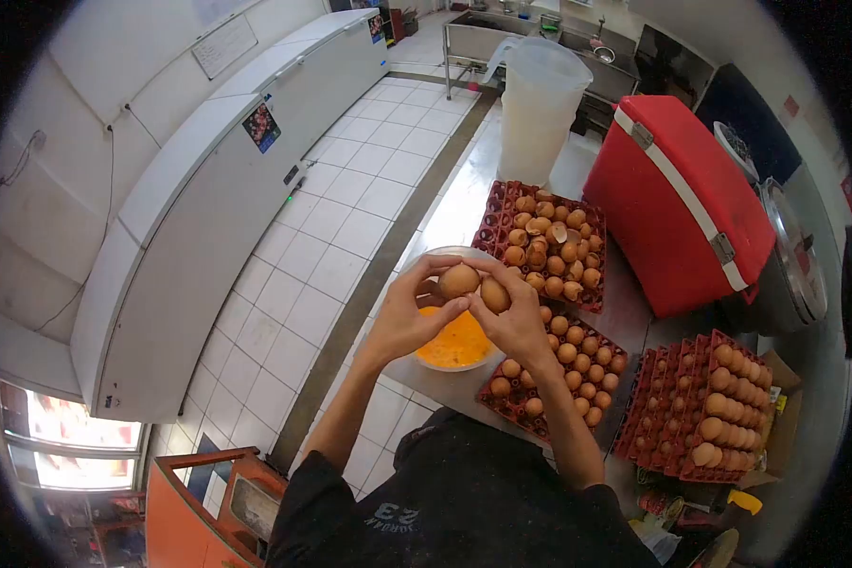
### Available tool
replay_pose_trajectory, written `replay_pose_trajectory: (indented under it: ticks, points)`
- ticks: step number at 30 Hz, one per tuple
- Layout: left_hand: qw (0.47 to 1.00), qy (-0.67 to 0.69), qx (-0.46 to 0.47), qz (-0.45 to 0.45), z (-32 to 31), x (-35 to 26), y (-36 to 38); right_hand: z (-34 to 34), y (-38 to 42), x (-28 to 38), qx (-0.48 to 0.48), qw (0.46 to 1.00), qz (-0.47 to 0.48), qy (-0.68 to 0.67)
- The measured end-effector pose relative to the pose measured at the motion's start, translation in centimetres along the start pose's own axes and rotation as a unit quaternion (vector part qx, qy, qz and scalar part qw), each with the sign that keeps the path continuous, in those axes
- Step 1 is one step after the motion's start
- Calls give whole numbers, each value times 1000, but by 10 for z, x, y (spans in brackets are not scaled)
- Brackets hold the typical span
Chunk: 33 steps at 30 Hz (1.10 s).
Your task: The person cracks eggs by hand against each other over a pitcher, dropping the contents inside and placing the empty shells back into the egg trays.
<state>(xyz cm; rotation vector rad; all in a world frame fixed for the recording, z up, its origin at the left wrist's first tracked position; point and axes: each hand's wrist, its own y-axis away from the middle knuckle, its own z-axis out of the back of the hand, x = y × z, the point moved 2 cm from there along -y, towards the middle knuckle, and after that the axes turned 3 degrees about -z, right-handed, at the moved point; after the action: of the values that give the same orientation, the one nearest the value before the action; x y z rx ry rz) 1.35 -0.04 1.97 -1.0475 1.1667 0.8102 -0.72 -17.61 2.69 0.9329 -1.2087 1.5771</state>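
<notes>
My left hand (405, 320) is closed around a brown egg (459, 280). In my right hand (523, 327) is another brown egg (495, 295), close beside the first one. Both thumbs meet near the eggs, above a round bowl (452, 369) holding orange-yellow liquid egg (456, 339). Right of the bowl, a red tray (492, 399) carries whole brown eggs. Farther back, a second red tray (488, 235) bears a pile of cracked, emptied eggshells (540, 227).
A stack of red egg trays (648, 402) stands at the right. Behind it are a red cooler box (667, 204) and a metal pot (793, 246). A tall translucent pitcher (535, 123) stands at the table's far end. White chest freezers (204, 227) line the left wall.
</notes>
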Motion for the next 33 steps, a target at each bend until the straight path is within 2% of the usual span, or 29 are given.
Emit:
replay_pose_trajectory:
  ticks: [5, 8, 12, 14, 15, 17, 19, 21, 25, 26, 27, 28, 31, 32, 33]
  points:
    - [994, -92, 52, -1, 11, 9, -10, -9, -1, -21, -47, 994, 45, 88]
    - [991, -120, 49, -25, 11, 25, -16, -20, -1, -38, -64, 998, -1, 24]
    - [985, -157, 60, -42, 12, 17, -17, -24, 1, -50, -81, 997, -15, 6]
    - [980, -176, 59, -69, 13, 7, -15, -19, 3, -41, -85, 996, 37, 18]
    - [981, -172, 68, -65, 15, 5, -16, -14, 3, -37, -91, 995, 29, 20]
    - [969, -194, 92, -118, 19, 2, -19, -3, 2, -31, -65, 982, 128, 122]
    - [966, -199, 112, -124, 14, -9, -17, 5, 5, -38, -59, 983, 122, 127]
    - [924, -311, 102, -197, 2, -23, -13, 12, 14, -41, -41, 980, 127, 150]
    - [920, -315, 109, -209, -23, -22, -2, 32, 37, -27, -65, 979, 131, 141]
    - [933, -287, 112, -183, -34, -25, 5, 39, 48, -21, -70, 977, 118, 163]
    - [933, -279, 111, -197, -46, -21, 14, 44, 64, -21, -69, 977, 114, 165]
    - [940, -250, 94, -212, -59, -14, 25, 49, 81, -21, -92, 983, 63, 144]
    - [965, -180, 85, -171, -99, 10, 65, 65, 137, -17, -138, 977, -116, 113]
    - [977, -141, 101, -125, -110, 26, 79, 67, 152, -18, -136, 977, -117, 115]
    - [985, -101, 118, -79, -118, 44, 86, 68, 167, -26, -140, 970, -163, 111]
